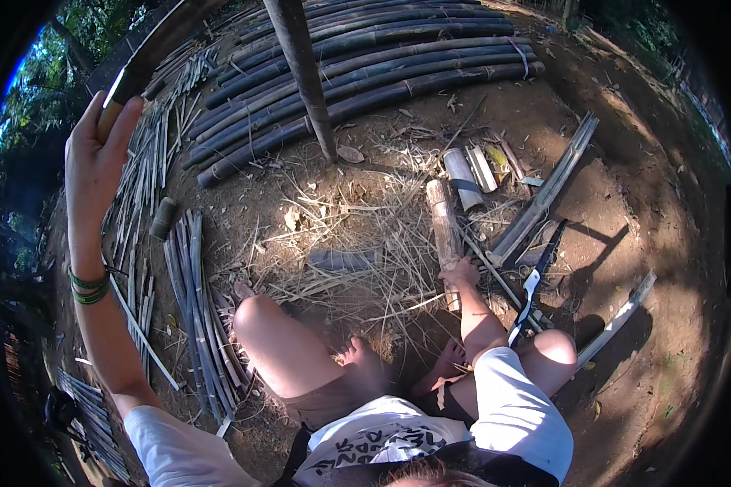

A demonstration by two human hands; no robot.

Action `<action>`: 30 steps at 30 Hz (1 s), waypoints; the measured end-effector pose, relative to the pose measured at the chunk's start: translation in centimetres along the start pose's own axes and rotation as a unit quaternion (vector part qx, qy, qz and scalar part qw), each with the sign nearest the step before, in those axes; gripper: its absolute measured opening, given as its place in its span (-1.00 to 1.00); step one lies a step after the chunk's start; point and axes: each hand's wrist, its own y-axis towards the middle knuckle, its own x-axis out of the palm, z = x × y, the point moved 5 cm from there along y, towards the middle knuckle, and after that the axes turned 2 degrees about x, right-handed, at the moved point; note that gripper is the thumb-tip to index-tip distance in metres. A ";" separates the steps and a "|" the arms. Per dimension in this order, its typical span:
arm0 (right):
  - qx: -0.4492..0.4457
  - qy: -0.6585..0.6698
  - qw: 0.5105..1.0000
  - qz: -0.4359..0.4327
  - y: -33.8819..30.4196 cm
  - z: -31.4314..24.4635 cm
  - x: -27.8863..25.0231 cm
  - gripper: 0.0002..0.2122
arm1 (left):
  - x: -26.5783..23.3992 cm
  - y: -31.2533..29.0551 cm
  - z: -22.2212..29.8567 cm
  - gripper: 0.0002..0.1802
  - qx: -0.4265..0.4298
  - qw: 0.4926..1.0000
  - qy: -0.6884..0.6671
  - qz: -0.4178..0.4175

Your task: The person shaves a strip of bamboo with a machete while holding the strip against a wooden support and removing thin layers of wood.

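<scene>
My left hand [97,158] is raised high on the left, its fingers closed round the wooden handle of a machete. The machete's broad dark blade [158,49] points up and to the right, with a bright glint along one edge. Low on the right, my right hand [460,273] grips a short, rough wooden log [443,213] near its close end. The log lies on the ground beyond my bent right leg. Close by is a curved saw [530,286] with a black and white handle. Beside the log lies a cut bamboo section [463,180].
Long bamboo poles [365,77] are stacked at the back, behind an upright post [304,77]. Thin bamboo strips [199,300] lie in bundles on the left. Shavings [341,219] cover the ground in the middle. A long split bamboo piece [544,187] slants at the right.
</scene>
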 end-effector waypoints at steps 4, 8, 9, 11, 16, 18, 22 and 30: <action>-0.061 0.142 0.987 -0.031 -0.9 -1.0 -2.8 -0.24 | 0.4 -0.6 4.3 -0.57 0.026 1.000 -0.006 0.013; -0.197 0.386 0.901 -0.006 -6.9 -5.6 -9.1 -0.64 | 0.0 -1.2 3.8 -0.56 0.033 0.999 0.012 0.017; -0.235 0.391 0.889 0.028 -7.4 -6.5 -11.2 -0.67 | -0.1 -1.5 4.3 -0.55 0.036 0.999 0.013 0.021; -0.279 0.424 0.853 0.123 -7.8 -7.1 -16.9 -0.63 | 0.4 -1.6 4.3 -0.52 0.048 0.998 -0.005 0.031; -0.446 0.367 0.754 0.313 -23.0 -13.0 -38.8 -0.37 | 0.6 -1.2 3.3 -0.53 0.027 1.000 -0.001 0.012; -0.483 0.309 0.696 0.431 -30.0 -15.1 -45.9 -0.28 | 0.0 -1.1 3.0 -0.50 0.049 0.998 0.031 0.030; -0.485 0.255 0.540 0.639 -41.0 -14.4 -57.8 -0.37 | 0.9 -0.5 3.8 -0.49 0.082 0.995 0.030 0.041; -0.590 0.227 0.588 0.505 -38.9 -17.7 -51.8 -0.32 | 1.7 -0.7 4.5 -0.50 0.103 0.991 0.049 0.071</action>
